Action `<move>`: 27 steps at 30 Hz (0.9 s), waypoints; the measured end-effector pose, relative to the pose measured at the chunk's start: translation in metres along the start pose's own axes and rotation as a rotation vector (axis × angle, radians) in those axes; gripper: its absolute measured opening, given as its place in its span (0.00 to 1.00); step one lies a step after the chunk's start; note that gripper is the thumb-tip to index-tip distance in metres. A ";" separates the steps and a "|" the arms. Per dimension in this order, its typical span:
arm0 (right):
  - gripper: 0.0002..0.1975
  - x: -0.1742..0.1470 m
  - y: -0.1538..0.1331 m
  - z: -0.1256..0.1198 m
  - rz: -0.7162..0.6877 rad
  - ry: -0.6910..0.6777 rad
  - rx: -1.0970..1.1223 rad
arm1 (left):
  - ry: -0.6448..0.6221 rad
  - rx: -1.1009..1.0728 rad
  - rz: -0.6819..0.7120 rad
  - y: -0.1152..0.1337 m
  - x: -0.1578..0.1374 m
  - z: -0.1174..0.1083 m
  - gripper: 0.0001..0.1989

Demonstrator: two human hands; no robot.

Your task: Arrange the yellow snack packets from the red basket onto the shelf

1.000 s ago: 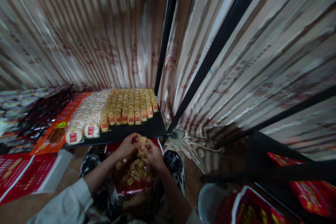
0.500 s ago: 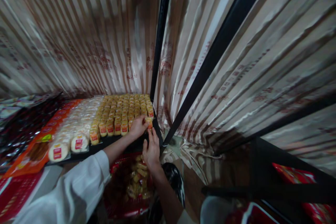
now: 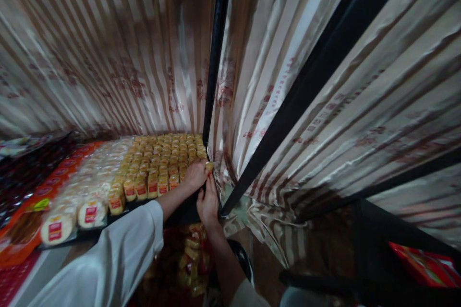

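Observation:
My left hand (image 3: 196, 173) is closed on a small yellow wrapped snack pack (image 3: 209, 166) at the right front corner of the display. From below, my right hand (image 3: 208, 201) presses its fingertips against the same pack, its thumb held apart. Beside and behind my left hand stand tight rows of matching yellow snack packs (image 3: 153, 187) with red labels. My left hand and forearm cover part of the front row. Beneath my arms, a red container (image 3: 171, 240) holds loose yellow packs (image 3: 192, 259), dim and partly hidden.
Left of the rows lie round white wrapped cakes (image 3: 91, 213), an orange package (image 3: 25, 230) and dark shiny packs (image 3: 32, 172). Black poles (image 3: 216, 53) and a striped curtain (image 3: 151, 57) close off the back and right. A red packet (image 3: 425, 261) lies at lower right.
The view has shifted slightly, bringing the display lower and further left. Both hands have brought the pack a little further toward the display's right edge, and it now looks tilted.

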State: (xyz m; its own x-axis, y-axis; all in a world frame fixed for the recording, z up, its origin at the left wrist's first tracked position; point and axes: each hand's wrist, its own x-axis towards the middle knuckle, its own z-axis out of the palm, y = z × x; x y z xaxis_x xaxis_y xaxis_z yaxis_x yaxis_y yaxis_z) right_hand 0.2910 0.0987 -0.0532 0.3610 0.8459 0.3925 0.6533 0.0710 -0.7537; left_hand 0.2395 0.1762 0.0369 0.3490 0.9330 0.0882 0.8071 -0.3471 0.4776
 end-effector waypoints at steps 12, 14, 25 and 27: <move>0.30 0.017 0.025 0.021 0.002 0.005 0.044 | 0.055 0.263 0.028 0.002 0.004 0.006 0.19; 0.30 0.019 0.024 0.021 0.009 0.011 0.045 | 0.059 0.281 0.035 0.001 0.004 0.006 0.19; 0.28 0.022 0.025 0.021 -0.031 0.016 0.022 | 0.041 0.358 0.305 -0.018 -0.017 0.012 0.13; 0.28 0.022 0.026 0.020 -0.055 0.017 0.017 | 0.023 0.391 0.291 -0.018 -0.019 0.015 0.13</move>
State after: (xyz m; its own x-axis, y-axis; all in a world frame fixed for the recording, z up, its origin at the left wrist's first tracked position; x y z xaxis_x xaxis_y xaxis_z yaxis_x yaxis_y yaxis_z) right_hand 0.3023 0.1296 -0.0747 0.3366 0.8312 0.4425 0.6609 0.1263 -0.7398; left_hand 0.2254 0.1636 0.0133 0.5799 0.7919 0.1913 0.7974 -0.5998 0.0663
